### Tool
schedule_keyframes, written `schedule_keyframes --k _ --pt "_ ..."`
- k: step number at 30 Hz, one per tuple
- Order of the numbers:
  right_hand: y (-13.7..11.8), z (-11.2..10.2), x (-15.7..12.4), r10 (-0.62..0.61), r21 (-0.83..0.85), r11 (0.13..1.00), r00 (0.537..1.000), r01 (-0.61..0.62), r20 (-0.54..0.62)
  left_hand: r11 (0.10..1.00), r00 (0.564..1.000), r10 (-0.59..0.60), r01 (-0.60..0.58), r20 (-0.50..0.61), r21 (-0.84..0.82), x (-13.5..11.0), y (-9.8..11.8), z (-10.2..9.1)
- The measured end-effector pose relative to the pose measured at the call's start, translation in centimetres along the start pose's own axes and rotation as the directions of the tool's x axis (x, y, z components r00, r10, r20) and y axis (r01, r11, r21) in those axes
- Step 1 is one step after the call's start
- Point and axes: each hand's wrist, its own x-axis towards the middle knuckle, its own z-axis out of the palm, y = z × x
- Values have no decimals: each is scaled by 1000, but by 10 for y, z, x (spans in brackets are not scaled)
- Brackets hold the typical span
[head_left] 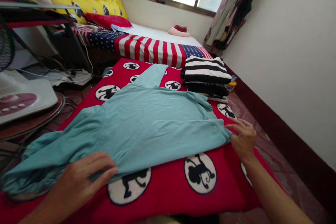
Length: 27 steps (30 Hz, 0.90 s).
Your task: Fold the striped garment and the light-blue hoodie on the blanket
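A light teal long-sleeve top (141,119) lies spread over a red cloth with monkey prints. What looks like its hood (60,154) is bunched at the lower left. One sleeve (153,75) stretches away towards the far side; the other lies along the near edge of the body. My right hand (243,138) pinches the cuff end of this near sleeve. At the shoulder beside the hood, my left hand (90,173) has thumb and fingertips brought together at the fabric's edge. Its palm is turned down, so the pinched cloth is mostly hidden.
A stack of folded clothes (207,73), with a black-and-white striped one on top, sits at the far right of the red cloth (168,196). A white fan base (26,96) and cables are at left. Behind is a bed (154,50); a wall (296,77) rises at right.
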Motion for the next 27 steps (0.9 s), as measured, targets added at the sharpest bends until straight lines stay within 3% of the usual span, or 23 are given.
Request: schedule_keyframes --k 3,5,7,11,14,15,17,20,27 --pt "-48 12 18 -29 168 985 999 33 -30 982 974 -183 187 -134 17 11 -6 3" --pt "-96 31 25 -93 363 931 991 51 100 962 962 -263 267 -78 62 17 -8 7" --pt "-145 54 26 -198 471 879 953 70 229 944 950 -313 313 -20 107 21 -5 10" --pt "-212 93 27 -304 515 855 867 66 394 929 934 -356 353 5 110 17 2 13" --pt "-227 103 35 -356 533 844 804 57 477 933 933 -359 359 30 24 7 0 12" --pt "-227 104 38 -360 557 829 810 49 464 933 933 -359 360 30 -13 4 -1 12" --pt "-224 104 43 -310 614 789 868 8 387 931 933 -360 360 5 -69 -3 -4 13" --pt "-219 108 43 -223 660 751 930 -27 291 922 918 -386 382 -93 -61 -12 -5 18" --pt "-214 130 30 -220 542 840 916 3 335 863 840 -442 494 -315 107 -27 -8 26"
